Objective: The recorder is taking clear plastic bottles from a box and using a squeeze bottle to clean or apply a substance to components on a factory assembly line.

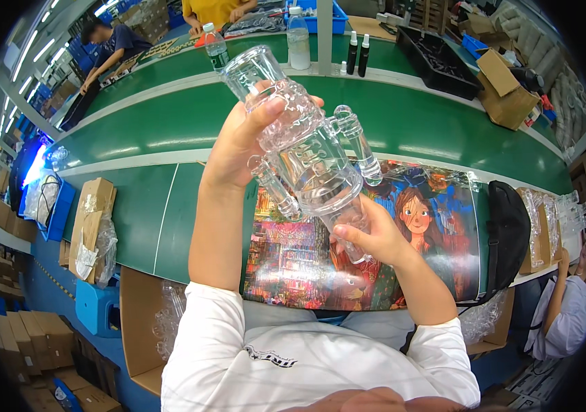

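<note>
Over the worktable I hold up a clear, glass-like vessel (315,172), tilted with its wide cylindrical end at the upper left. It has a bumpy neck, a round middle body, a narrower tube at the lower end and a thin tubular piece on each side. My left hand (248,134) is closed around the bumpy neck, thumb across the front. Around the lower tube wraps my right hand (379,233), its thumb on the near side. Beneath them lies a glossy printed mat (293,264) with a colourful cartoon picture.
Bottles (298,41), two black spray bottles (358,55) and a black tray (437,65) stand beyond the green table (149,206). A black bag (508,237) lies right of the mat. Open cartons (143,323) with clear pieces flank me. Co-workers (567,309) sit nearby.
</note>
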The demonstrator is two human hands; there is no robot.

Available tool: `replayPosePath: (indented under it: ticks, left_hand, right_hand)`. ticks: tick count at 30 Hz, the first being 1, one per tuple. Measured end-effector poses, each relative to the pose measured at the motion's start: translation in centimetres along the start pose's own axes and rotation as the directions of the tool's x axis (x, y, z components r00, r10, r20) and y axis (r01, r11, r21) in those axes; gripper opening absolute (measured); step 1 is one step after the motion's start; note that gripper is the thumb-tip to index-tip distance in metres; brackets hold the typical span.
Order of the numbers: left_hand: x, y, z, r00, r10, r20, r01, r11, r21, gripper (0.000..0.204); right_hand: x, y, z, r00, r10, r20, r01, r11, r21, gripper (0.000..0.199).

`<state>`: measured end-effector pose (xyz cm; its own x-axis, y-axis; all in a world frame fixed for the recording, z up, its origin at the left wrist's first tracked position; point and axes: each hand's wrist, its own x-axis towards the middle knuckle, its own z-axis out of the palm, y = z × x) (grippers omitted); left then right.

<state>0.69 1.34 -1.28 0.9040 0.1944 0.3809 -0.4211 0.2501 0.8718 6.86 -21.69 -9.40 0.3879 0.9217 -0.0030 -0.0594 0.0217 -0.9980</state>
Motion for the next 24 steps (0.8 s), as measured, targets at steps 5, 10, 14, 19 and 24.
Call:
replayPosePath:
  ticks: [5, 10, 14, 19, 24]
  left_hand:
    - [-1.2, 1.5, 1.7, 0.973, 0.216, 0.081, -0.193, 0.955, -0.224, 0.07]
    - [-1.6, 1.7, 1.7, 0.888, 0.457, -0.042, -0.378, 0.676, -0.632, 0.078]
    - [-2.1, 1.9, 2.1, 0.839, 0.537, 0.091, -0.366, 0.679, -0.636, 0.077]
    - [-3.0, 2.7, 3.3, 0.842, 0.54, 0.021, -0.432, 0.696, -0.574, 0.072]
    - [-3.8, 3.3, 4.1, 0.815, 0.578, -0.038, -0.515, 0.694, -0.503, 0.069]
  right_hand:
    - [0.2, 0.5, 0.2, 0.967, -0.198, 0.16, 0.206, 0.978, -0.034, 0.056]
    - [-0.1, 0.7, 1.4, 0.953, -0.017, 0.302, 0.045, 0.995, -0.088, 0.066]
    - [-0.1, 1.1, 2.4, 0.934, -0.233, 0.27, 0.298, 0.925, -0.235, 0.063]
    - [-0.6, 0.9, 3.0, 0.925, -0.28, 0.258, 0.351, 0.889, -0.295, 0.06]
    - [-0.9, 0.2, 2.5, 0.896, -0.343, 0.283, 0.435, 0.804, -0.405, 0.06]
